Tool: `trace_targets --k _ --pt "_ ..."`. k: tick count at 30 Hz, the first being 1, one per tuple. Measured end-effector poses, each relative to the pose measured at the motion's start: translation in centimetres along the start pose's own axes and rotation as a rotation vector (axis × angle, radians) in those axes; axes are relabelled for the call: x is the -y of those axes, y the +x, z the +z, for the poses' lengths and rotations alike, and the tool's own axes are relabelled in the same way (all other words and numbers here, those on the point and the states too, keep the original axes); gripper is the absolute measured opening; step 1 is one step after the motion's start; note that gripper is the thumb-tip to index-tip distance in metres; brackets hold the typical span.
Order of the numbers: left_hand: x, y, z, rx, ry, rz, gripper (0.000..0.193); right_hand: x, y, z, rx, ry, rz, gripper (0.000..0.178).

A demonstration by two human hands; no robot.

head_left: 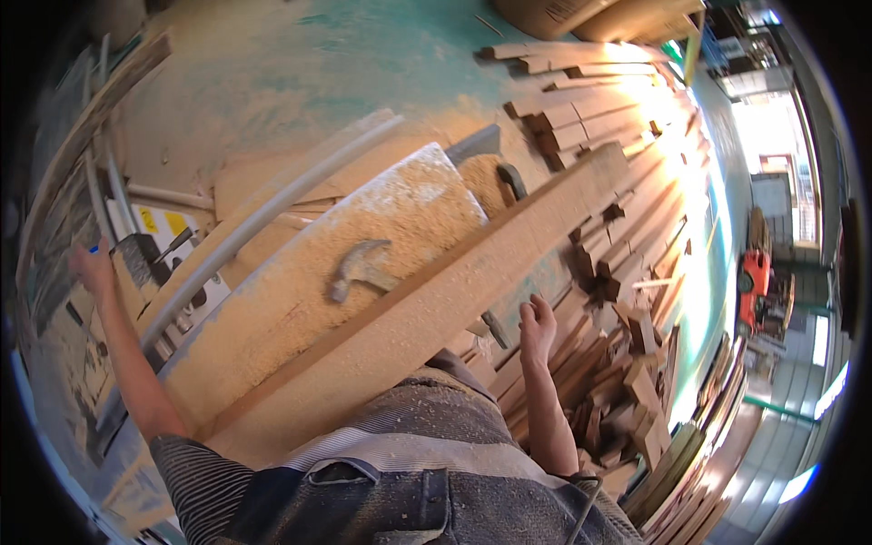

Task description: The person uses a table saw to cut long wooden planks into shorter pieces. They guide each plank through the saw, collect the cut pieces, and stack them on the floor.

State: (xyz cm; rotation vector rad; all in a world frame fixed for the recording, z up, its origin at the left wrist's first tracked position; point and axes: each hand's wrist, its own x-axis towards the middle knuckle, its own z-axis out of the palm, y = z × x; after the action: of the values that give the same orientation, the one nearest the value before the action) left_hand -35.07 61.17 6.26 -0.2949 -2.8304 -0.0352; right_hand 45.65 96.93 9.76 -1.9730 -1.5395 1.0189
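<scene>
My left hand [91, 265] reaches to the far left over the dusty machine [136, 254], with a small blue bit showing at its closed fingers. What those fingers grip is too small to make out. My right hand [538, 329] hovers to the right of a long wooden beam [436, 300], its fingers curled with nothing visible in them. The beam lies slantwise in front of my body, across a machine table [300, 300] covered in sawdust. A claw hammer [359, 272] rests on the sawdust, its handle end hidden by the beam.
A curved grey rail [263, 222] runs along the table's left side. A dark handle [512, 182] sticks up behind the beam. Stacked lumber [627, 245] and loose offcuts [618, 409] lie to the right. Large round brown containers [554, 14] stand at the back; a red machine [752, 286] is far right.
</scene>
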Motion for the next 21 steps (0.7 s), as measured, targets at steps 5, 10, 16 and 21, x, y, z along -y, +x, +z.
trace_targets --k 5,10,16,21 --pt "-16.6 -16.5 -9.0 0.135 -0.723 0.486 0.071 -2.4 -2.3 1.9 0.32 -0.421 -0.162 0.056" --pt "-31.4 -38.1 -20.9 0.771 -0.87 1.008 0.075 -1.3 -1.4 2.8 0.451 -0.286 -0.19 0.055" --pt "-38.5 -47.0 -24.2 0.695 -0.539 1.153 0.089 2.1 0.1 1.7 0.587 -0.266 -0.26 0.056" --pt "-41.0 -48.9 -24.0 0.609 -0.356 1.081 0.092 -5.9 2.8 4.1 0.674 -0.423 -0.733 0.039"
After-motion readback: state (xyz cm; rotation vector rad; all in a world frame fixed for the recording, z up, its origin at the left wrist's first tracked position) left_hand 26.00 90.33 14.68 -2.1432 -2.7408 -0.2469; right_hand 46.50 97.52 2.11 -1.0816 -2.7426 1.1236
